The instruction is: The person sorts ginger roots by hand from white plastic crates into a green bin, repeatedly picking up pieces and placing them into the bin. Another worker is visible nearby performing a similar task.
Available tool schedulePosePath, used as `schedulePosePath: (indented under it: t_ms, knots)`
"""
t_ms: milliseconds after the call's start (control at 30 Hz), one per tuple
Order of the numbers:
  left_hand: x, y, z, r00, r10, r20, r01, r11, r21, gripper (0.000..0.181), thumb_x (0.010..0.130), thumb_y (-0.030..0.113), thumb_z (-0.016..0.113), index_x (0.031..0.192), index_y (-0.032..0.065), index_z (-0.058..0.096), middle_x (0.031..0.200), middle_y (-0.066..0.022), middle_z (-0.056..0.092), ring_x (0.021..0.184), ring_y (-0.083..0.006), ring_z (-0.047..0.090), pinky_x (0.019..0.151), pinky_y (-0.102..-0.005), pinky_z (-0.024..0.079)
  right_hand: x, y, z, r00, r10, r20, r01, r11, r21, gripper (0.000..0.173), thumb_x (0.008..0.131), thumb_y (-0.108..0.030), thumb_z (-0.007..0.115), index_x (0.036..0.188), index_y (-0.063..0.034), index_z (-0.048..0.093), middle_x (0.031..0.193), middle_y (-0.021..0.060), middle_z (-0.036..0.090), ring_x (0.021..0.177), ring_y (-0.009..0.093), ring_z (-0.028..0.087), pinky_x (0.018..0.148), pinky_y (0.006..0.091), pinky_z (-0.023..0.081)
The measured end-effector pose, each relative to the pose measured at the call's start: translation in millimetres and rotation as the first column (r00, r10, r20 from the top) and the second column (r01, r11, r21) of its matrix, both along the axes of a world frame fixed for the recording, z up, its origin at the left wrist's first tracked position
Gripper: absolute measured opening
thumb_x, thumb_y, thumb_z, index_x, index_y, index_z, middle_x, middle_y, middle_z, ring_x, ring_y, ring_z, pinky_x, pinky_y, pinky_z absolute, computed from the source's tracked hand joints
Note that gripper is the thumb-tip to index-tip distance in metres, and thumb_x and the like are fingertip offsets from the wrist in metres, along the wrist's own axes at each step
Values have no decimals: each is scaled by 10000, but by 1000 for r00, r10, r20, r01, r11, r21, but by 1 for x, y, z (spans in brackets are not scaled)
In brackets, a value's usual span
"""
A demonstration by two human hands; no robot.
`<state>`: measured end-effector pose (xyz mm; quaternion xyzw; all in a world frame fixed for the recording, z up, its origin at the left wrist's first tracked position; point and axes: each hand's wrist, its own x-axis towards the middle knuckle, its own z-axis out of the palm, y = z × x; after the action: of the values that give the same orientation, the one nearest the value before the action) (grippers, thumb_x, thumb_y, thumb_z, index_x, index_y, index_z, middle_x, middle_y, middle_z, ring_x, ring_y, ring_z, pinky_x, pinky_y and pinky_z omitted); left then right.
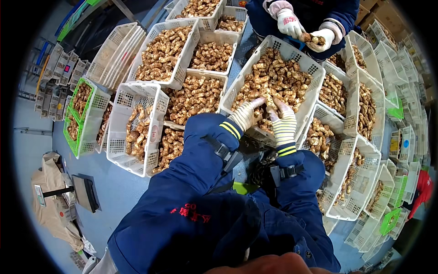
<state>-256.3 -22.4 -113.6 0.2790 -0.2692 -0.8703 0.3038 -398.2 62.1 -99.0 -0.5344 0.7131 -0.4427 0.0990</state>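
Note:
Both my hands, in striped knit gloves with bare fingertips, are over the near end of a white perforated plastic crate (313, 72) filled with brown and cream mushrooms (285, 77). My left hand (248, 111) has its fingers bent against mushrooms at the crate's near left. Close by on the right, my right hand (282, 118) has its thumb and fingers at a pale mushroom stem (269, 102) between the two hands. Which hand bears its weight cannot be told. Other mushrooms lie around the fingertips and partly hide them.
Across the crate, a person in white gloves (289, 23) holds several mushrooms (313, 39). More mushroom crates stand left (135, 84) and right (376, 157). Nested white crates (114, 54) are at the upper left. A platform scale (85, 193) stands on the blue floor at the lower left.

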Motion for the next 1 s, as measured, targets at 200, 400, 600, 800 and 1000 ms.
schedulePosePath:
  t_ms: [200, 400, 600, 800, 1000]
  knots:
    - [6, -2, 8, 1000, 31, 1, -31, 989, 142, 251, 924, 215, 657, 1130, 73, 632, 1049, -63, 639, 930, -195, 603, 800, -350, 503, 12, -4, 3, 990, 90, -109, -93, 996, -17, 443, 830, -272, 754, 1179, -26, 636, 1149, 143, 652, 1033, 278, 622, 928, 362, 477]
    - [-5, -6, -2, 997, 65, -34, -61, 990, 124, 243, 899, 234, 703, 1080, 81, 649, 936, -41, 660, 901, -190, 625, 748, -380, 532, 3, 0, -4, 752, -37, 658, -66, 989, 130, 516, 916, -508, 594, 1039, -9, 651, 811, 89, 638, 698, 167, 588, 639, 295, 477]
    - [6, -1, 18, 999, -21, 47, 17, 995, 96, 257, 892, 227, 711, 1081, 68, 643, 924, -37, 659, 806, -163, 640, 713, -350, 556, 19, -2, -7, -4, -90, 996, -244, 966, 87, 550, 925, -581, 548, 909, -37, 629, 669, 38, 612, 559, 146, 588, 519, 271, 484]
    - [-5, -1, 23, 1000, -5, -31, 9, 993, 120, 79, 864, 100, 688, 930, 109, 645, 839, 0, 641, 769, -142, 594, 768, -352, 515, 3, -2, -8, 306, -33, 951, -149, 985, 82, 435, 919, -469, 633, 1018, -46, 632, 766, 33, 653, 636, 138, 624, 576, 279, 518]
    - [0, -5, 1, 991, 106, -82, -79, 956, 284, 41, 848, 51, 643, 874, 80, 629, 899, -49, 635, 828, -188, 586, 846, -403, 495, 6, -3, -4, 906, -111, 408, 45, 985, 169, 505, 868, -428, 717, 1016, 52, 659, 827, 104, 691, 711, 171, 611, 675, 310, 496]
